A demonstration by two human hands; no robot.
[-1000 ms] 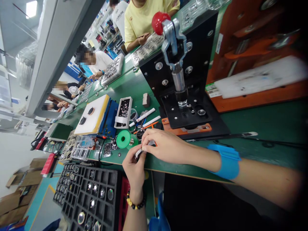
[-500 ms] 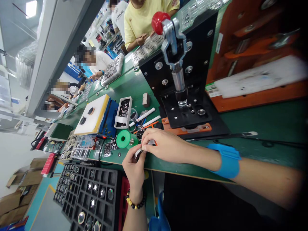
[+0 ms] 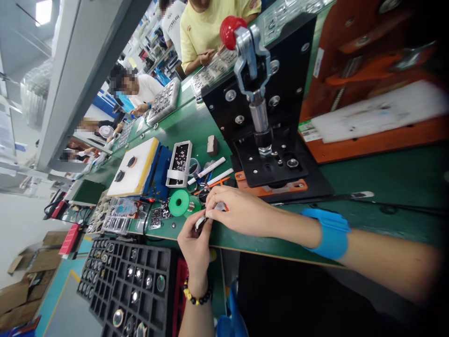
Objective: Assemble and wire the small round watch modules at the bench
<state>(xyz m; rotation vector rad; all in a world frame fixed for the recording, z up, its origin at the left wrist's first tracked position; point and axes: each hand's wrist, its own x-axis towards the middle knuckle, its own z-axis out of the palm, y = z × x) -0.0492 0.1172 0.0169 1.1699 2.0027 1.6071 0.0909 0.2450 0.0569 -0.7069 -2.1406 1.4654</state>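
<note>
While left hand and right hand pinch a small white strip just above the tabletop edge, I'm watching the risk: one slack fingertip could drop it into the black tray. Its long axis slants up-right, pointing toward the orange press base.

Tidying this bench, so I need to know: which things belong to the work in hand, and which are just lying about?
In use:
- left hand
- right hand
- white piece, held between them

Lying about:
- green reel
- black tray of round parts
- press
</note>
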